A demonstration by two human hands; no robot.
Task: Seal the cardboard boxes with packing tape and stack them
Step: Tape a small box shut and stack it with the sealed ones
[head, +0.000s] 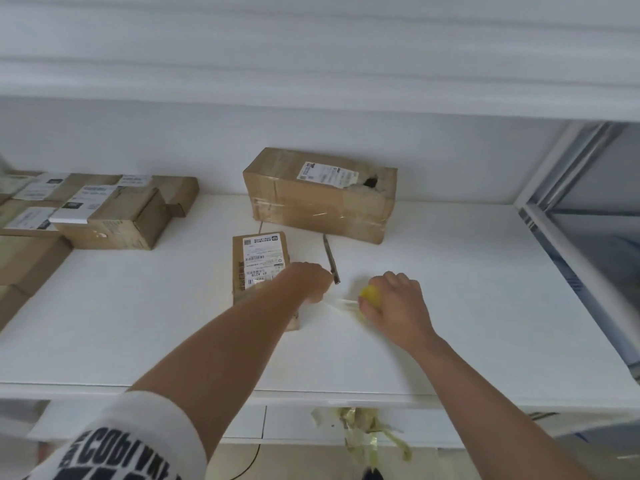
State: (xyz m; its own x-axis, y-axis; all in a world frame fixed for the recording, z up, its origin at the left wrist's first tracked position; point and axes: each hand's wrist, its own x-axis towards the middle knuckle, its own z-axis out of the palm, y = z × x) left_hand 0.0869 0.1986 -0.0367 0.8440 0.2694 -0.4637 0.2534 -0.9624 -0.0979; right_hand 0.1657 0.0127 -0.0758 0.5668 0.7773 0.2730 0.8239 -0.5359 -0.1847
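— What have you got in front of you?

— I'm looking down at a white table [450, 306]. My right hand [398, 299] is curled round a yellow roll of packing tape [370, 295], held just above the tabletop. A clear strip of tape [341, 304] runs from the roll across to my left hand [311, 284], which pinches its free end.

— And the boxes?

— A small cardboard box [258, 268] with a shipping label lies flat on the table just under my left forearm, which partly covers it. Behind it, against the wall, stands a larger box [318, 195] with clear tape round its front face and a torn hole at the right end of its top. To the far left there's a group of more boxes [104, 216], some lying on top of others.

— Anything else nearby?

— A thin dark tool [331, 259], possibly a knife or pen, I can't tell which, lies between the small box and the larger one, its near end close to my left hand. Crumpled scraps of used tape [363, 431] hang off the table's front edge below.
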